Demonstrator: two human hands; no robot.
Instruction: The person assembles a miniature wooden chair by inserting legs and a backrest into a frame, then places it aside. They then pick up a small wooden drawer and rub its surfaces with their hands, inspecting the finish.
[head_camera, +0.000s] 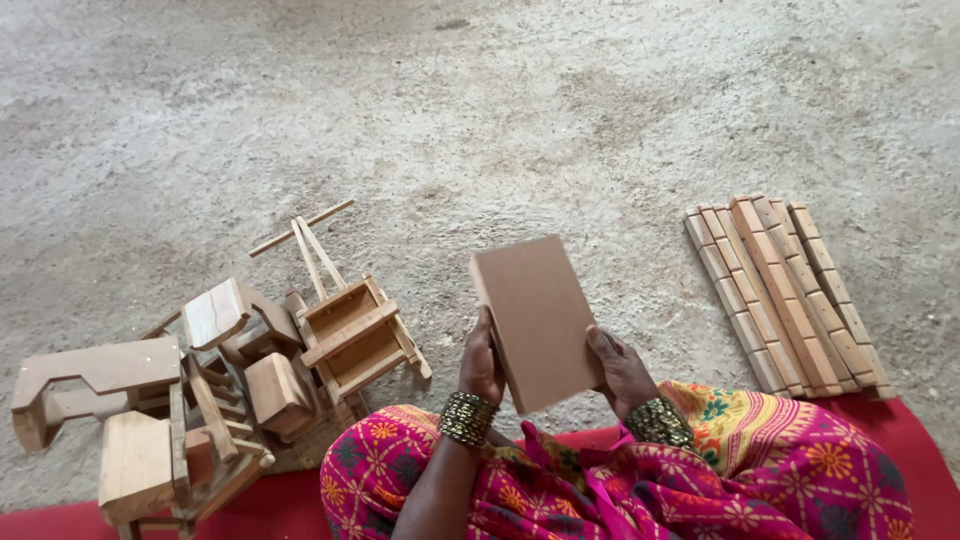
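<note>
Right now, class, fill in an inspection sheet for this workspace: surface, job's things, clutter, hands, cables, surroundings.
Surface: rough grey floor, red mat at the near edge.
Job's things: flat brown board, held tilted.
Clutter: heap of small wooden toy furniture to the left; row of notched wooden strips to the right.
Hands: left hand and right hand grip the board's lower edges.
Cables: nothing seen.
Surroundings: patterned pink cloth over the lap.
</note>
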